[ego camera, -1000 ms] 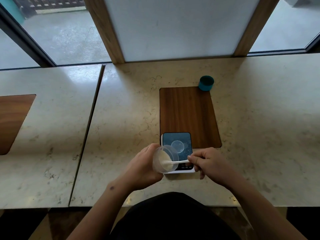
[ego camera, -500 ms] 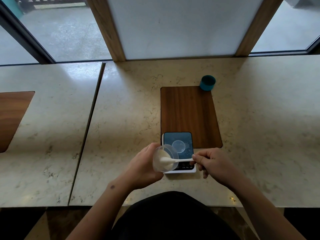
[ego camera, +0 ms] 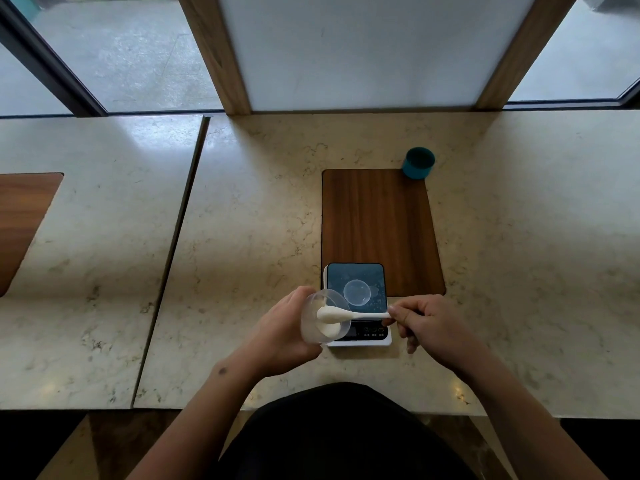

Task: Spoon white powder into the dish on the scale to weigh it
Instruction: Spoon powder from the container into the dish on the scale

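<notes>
Fingers of the left hand (ego camera: 280, 332) wrap a tilted clear cup (ego camera: 323, 317) of white powder (ego camera: 327, 329); the right hand (ego camera: 427, 322) pinches a white spoon (ego camera: 346, 314), its bowl loaded at the cup's mouth. On the stone counter (ego camera: 242, 220), the scale (ego camera: 356, 303) sits at a wooden inlay's (ego camera: 379, 226) near edge, carrying an apparently empty clear dish (ego camera: 356, 292). Scooping looks finished; next comes a level carry right, then tipping over the dish. Display markings are unreadable.

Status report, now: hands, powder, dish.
Left hand grips tilted powder cup. Right hand holds loaded spoon at cup mouth. Dish on scale looks empty. Path clear.
</notes>
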